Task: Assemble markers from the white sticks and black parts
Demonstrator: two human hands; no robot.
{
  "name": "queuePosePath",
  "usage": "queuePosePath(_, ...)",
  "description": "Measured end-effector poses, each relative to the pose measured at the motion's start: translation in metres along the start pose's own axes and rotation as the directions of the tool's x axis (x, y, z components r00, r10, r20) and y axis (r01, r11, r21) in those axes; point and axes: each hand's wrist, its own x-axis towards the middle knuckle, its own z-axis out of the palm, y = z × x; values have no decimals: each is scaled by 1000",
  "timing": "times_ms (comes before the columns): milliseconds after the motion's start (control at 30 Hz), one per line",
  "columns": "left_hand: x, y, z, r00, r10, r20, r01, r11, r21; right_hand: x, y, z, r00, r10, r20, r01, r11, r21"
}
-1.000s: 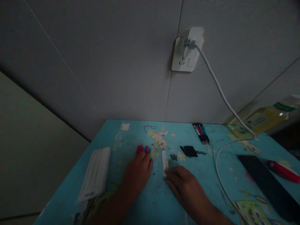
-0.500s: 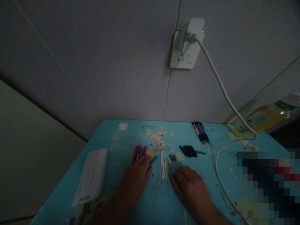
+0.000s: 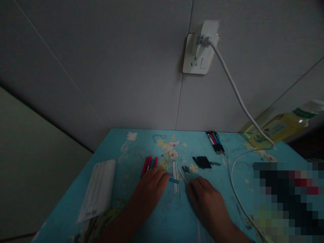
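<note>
My left hand [image 3: 154, 185] is closed on a blue pen barrel [image 3: 174, 181], which sticks out rightward over a row of thin white pen refills [image 3: 175, 167]. Just beyond its knuckles lie several red and blue pen barrels [image 3: 150, 162], partly hidden by the hand. My right hand [image 3: 206, 197] pinches the near end of one slim white refill [image 3: 182, 174], tilted up and to the left. Small dark pen parts [image 3: 185, 169] and a group of black tube-like pieces [image 3: 201, 162] lie beyond the right hand. The barrel and the held refill are apart.
A white box-like case [image 3: 97, 190] lies at the left. Farther back is a bundle of pens [image 3: 215, 142]. A white cable [image 3: 234, 168] runs from the wall plug [image 3: 206, 37] across the blue table [image 3: 164, 216]. A bottle of yellow liquid [image 3: 280, 130] leans at the right.
My left hand has moved right with the blue barrel, which now points right across the refills instead of up. My right hand keeps its refill, nearly in place.
</note>
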Motion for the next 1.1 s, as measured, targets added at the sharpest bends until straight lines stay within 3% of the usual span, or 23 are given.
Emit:
queuePosePath(167,-4,8,5,993,-111,-30,93,934,-345,-1,3,1,999,-16,-38,14,998,-56)
queuePosePath(300,-6,10,4,978,-202,-50,156,871,-466,0,3,-1,1000,-8,-19,7,998,-66)
queuePosePath(800,-7,10,7,949,-287,-129,208,881,-425,4,-2,-2,1000,-8,-17,6,993,-115)
queuePosePath(967,-6,10,9,929,-356,-98,269,834,-482,-1,3,-4,999,-38,-7,37,993,-108)
queuePosePath(1100,-5,11,10,953,-285,-107,208,867,-453,12,0,-18,993,-112,-34,111,993,-45)
